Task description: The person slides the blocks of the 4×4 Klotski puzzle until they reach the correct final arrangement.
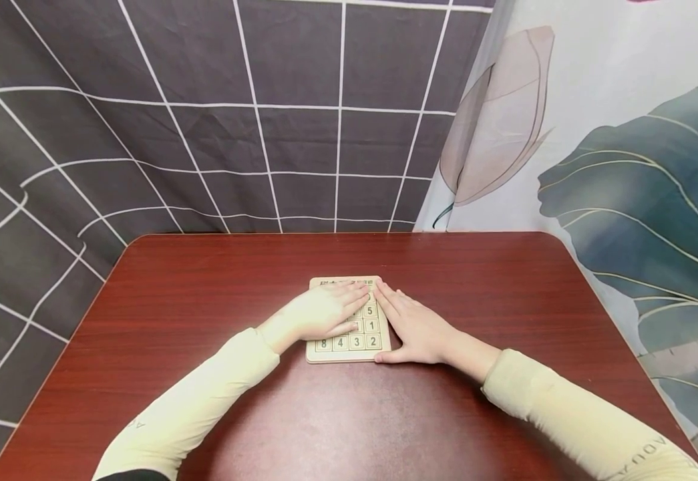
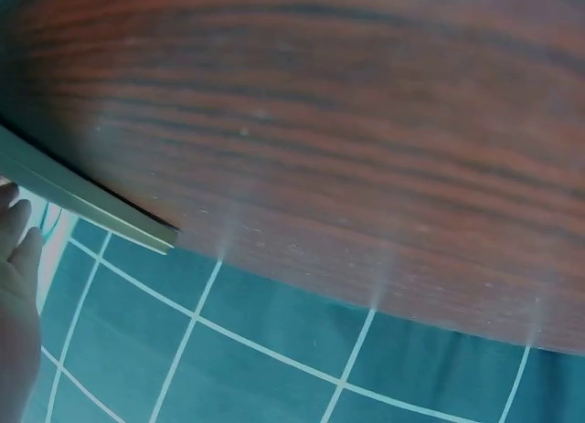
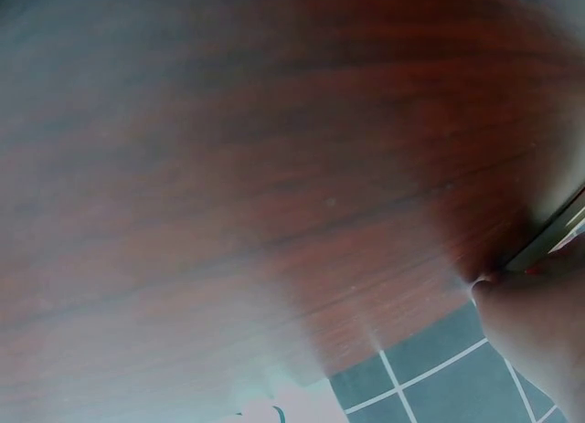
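Observation:
A pale wooden sliding number puzzle lies flat on the table, with printed characters along its top border and numbered square tiles below. My left hand rests palm down across the tiles, fingers straight and pointing right, covering much of the middle and upper rows. Along the bottom row 8, 4, 3 and 2 show; 5 and 1 are visible at the right. My right hand lies against the puzzle's right side, fingertips at the upper right corner and thumb at the lower right corner. In the left wrist view the puzzle's edge appears side-on.
The reddish-brown wooden table has rounded far corners. Behind it hangs a dark grey curtain with a white grid. A white curtain with large leaf prints hangs at the right.

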Available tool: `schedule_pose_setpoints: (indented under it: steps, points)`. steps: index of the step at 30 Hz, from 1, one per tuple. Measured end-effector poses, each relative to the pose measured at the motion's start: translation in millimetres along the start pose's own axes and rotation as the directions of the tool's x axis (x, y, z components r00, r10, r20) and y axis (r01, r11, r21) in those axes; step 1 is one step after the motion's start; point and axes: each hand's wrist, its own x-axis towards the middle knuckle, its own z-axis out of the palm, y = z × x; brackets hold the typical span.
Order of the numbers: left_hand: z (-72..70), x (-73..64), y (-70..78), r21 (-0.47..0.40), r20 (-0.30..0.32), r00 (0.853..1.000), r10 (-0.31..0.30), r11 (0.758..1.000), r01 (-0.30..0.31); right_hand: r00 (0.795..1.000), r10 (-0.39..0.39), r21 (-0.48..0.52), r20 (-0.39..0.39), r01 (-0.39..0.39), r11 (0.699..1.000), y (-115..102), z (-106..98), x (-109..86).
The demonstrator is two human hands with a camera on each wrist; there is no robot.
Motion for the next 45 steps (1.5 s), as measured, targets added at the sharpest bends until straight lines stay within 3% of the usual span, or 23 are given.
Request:
schedule_pose_setpoints:
  steps: [7,16,19,26,30,35,41,45]
  points:
    - [4.3,-8.9,-5.0,0.042,0.000,1.000,-0.005,0.999,0.005,1.000,0.010,-0.005,0.016,-0.010,1.000,-0.8,-1.9,0.5]
    - [1.6,-24.8,-6.9,0.016,-0.013,1.000,-0.022,1.000,0.022,1.000,0.012,-0.011,0.018,-0.012,1.000,2.9,0.5,1.1]
    - [-0.6,-23.0,-4.2,0.029,-0.026,1.000,-0.003,1.000,0.004,1.000,0.015,-0.015,0.023,-0.014,1.000,3.8,1.1,1.4]
    - [-5.0,-15.4,8.9,0.092,-0.071,0.992,0.103,0.991,-0.097,1.000,-0.002,-0.012,0.006,0.002,1.000,3.4,0.5,1.2]
    - [-6.0,-14.4,13.7,0.146,-0.060,0.990,0.128,0.982,-0.118,1.000,-0.009,-0.019,-0.001,0.009,1.000,3.1,0.2,1.2]
    - [-4.4,-10.6,11.8,0.142,-0.045,0.993,0.111,0.984,-0.103,1.000,-0.009,-0.016,0.003,0.009,1.000,1.4,-1.3,1.0]
    - [-1.6,-4.8,4.7,0.082,-0.008,1.000,0.031,0.996,-0.030,1.000,0.001,-0.003,0.002,-0.001,1.000,0.1,-1.6,0.3]
    - [-1.4,-4.3,2.9,0.052,-0.004,1.000,0.017,0.999,-0.017,1.000,0.009,0.004,0.007,-0.009,1.000,-0.7,-1.6,0.2]
